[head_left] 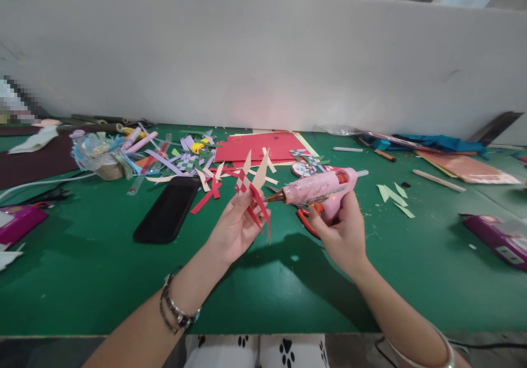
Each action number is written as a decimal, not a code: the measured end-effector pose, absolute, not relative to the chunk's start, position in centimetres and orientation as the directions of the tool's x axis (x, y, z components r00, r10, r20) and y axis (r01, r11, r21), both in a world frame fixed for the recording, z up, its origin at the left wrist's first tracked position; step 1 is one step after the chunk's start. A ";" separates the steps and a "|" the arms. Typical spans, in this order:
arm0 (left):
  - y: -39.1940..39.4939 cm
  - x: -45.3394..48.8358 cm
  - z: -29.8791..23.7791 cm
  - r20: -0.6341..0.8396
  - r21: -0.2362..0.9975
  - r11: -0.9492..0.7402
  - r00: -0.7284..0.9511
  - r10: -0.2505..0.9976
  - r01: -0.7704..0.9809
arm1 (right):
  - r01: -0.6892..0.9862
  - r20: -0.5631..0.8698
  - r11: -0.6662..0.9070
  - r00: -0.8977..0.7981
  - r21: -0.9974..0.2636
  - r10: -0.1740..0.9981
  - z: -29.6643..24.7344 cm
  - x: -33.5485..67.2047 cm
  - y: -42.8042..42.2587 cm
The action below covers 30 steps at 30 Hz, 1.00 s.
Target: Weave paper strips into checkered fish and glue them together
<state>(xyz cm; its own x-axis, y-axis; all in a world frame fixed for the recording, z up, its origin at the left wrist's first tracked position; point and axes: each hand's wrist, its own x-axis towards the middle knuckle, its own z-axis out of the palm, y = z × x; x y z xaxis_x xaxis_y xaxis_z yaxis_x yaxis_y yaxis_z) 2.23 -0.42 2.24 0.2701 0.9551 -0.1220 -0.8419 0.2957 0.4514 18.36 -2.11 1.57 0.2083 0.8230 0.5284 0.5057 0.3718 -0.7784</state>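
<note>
My left hand point(239, 222) pinches a woven piece of red and cream paper strips point(253, 188), its loose ends sticking up and hanging down. In my right hand point(343, 236) is a pink hot glue gun point(315, 188), gripped round the handle with a finger by the orange trigger. The gun's metal nozzle points left, close to the paper strips; whether it touches them I cannot tell. A clear glue stick pokes out of the gun's back. Below the gun, scissors with orange handles point(307, 224) lie on the green table, partly hidden.
A black phone point(168, 210) lies left of my hands. Behind are red paper sheets point(259, 147) and many loose paper strips point(187, 159). Pale green scraps point(393, 195) and a wooden stick point(438, 181) are on the right. Purple power strips point(500, 239) sit at both sides. A white panel point(263, 55) stands behind.
</note>
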 end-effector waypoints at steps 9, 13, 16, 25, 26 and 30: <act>-0.4 2.2 2.4 -0.099 0.467 0.299 0.287 0.953 -0.832 | 0.515 0.537 0.389 0.174 -0.764 0.825 1.8 18.3 -2.2; -0.4 2.1 2.4 -0.083 0.468 0.290 0.286 0.955 -0.835 | 0.518 0.531 0.385 0.165 -0.764 0.831 1.9 18.3 -2.3; -0.4 2.1 2.4 -0.069 0.460 0.300 0.303 0.950 -0.836 | 0.525 0.535 0.383 0.169 -0.760 0.828 1.9 18.3 -2.3; -0.5 2.2 2.2 -0.047 0.459 0.319 0.336 0.941 -0.829 | 0.545 0.536 0.370 0.181 -0.753 0.825 2.0 18.3 -2.3; -0.5 2.2 2.2 -0.048 0.464 0.319 0.336 0.941 -0.827 | 0.546 0.540 0.371 0.185 -0.751 0.821 2.1 18.3 -2.3; -0.6 2.2 2.1 -0.067 0.485 0.322 0.332 0.941 -0.813 | 0.550 0.544 0.368 0.196 -0.750 0.816 2.1 18.3 -2.2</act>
